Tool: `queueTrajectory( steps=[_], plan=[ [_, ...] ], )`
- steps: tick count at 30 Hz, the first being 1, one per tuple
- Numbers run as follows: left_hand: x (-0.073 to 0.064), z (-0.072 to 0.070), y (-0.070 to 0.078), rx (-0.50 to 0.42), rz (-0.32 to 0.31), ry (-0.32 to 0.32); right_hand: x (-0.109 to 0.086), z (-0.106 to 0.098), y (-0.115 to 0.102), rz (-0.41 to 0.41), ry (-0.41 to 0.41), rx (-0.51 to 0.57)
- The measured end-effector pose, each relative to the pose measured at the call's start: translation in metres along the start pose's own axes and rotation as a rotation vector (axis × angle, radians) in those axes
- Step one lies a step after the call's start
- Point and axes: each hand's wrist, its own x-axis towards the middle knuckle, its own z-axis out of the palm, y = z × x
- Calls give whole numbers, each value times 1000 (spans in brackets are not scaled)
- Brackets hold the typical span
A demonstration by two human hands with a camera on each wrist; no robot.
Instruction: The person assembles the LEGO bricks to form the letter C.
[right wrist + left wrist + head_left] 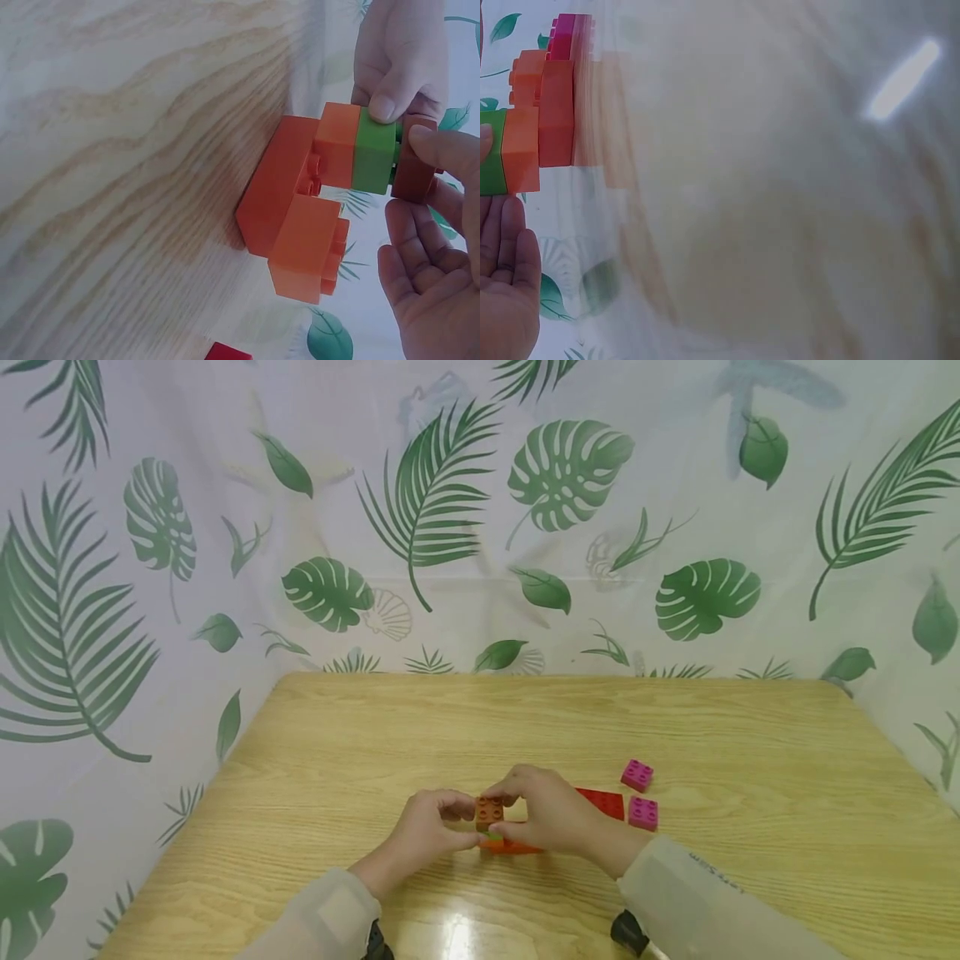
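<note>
A reddish-brown brick (490, 810) tops a small stack near the table's front middle. Below it, a green brick (373, 154) sits on an orange brick (336, 144), which stands on one end of a longer red-orange brick (281, 187). A gap with green studs shows between brown and green. My right hand (558, 814) pinches the brown brick from the right. From the left, my left hand (423, 831) holds the green brick, its thumb against the side. A second orange brick (306, 244) is on the base's other end.
Right of the hands lies a red studded piece (603, 802), partly hidden by the right hand. Two magenta bricks, a farther one (637, 774) and a nearer one (642, 812), are beside it. A leaf-patterned cloth (465, 543) hangs behind the wooden table (360, 735).
</note>
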Motion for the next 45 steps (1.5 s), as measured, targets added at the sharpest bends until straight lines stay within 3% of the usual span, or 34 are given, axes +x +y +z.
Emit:
queueTrajectory(
  steps=[12, 24, 31, 37, 45],
  plan=[
    [1, 1, 2, -10, -31, -14, 4, -6, -6, 44, -67, -64],
    [2, 3, 4, -2, -5, -11, 1, -5, -4, 69, -46, -2],
    [1, 3, 1, -76, 47, 15, -3, -1, -3, 55, -19, 2],
    [1, 2, 2, -189, 39, 45, -5, 2, 0, 54, 10, 19],
    [4, 3, 1, -204, 20, 48, -8, 5, 4, 38, 49, 28]
  ],
)
